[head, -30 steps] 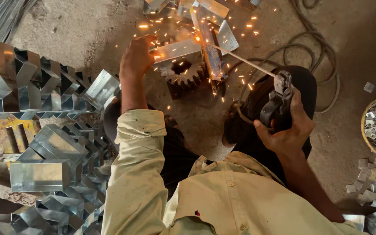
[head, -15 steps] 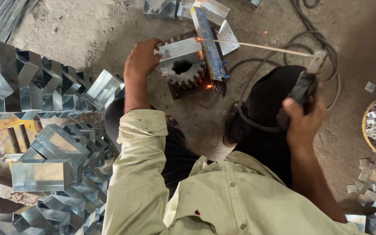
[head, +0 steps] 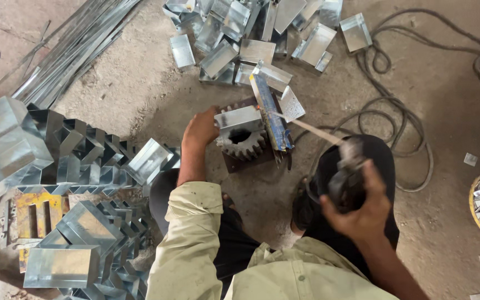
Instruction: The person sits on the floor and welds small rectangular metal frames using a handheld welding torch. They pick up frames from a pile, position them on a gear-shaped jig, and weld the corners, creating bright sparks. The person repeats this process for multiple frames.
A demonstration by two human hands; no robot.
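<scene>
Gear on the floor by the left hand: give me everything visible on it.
The gear is a dull grey, thick steel-looking spur wheel with a dark centre bore, lying flat on a dark plate on the dirt floor. A shiny folded sheet-metal piece rests on its top edge, pressed by the left hand. Teeth look worn, dusty.

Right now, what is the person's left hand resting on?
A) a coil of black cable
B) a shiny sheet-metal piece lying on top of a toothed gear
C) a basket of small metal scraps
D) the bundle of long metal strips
B: the left hand lies on the edge of the shiny sheet-metal piece that sits over the toothed gear, while the right hand grips a dark electrode holder off to the side.
</scene>
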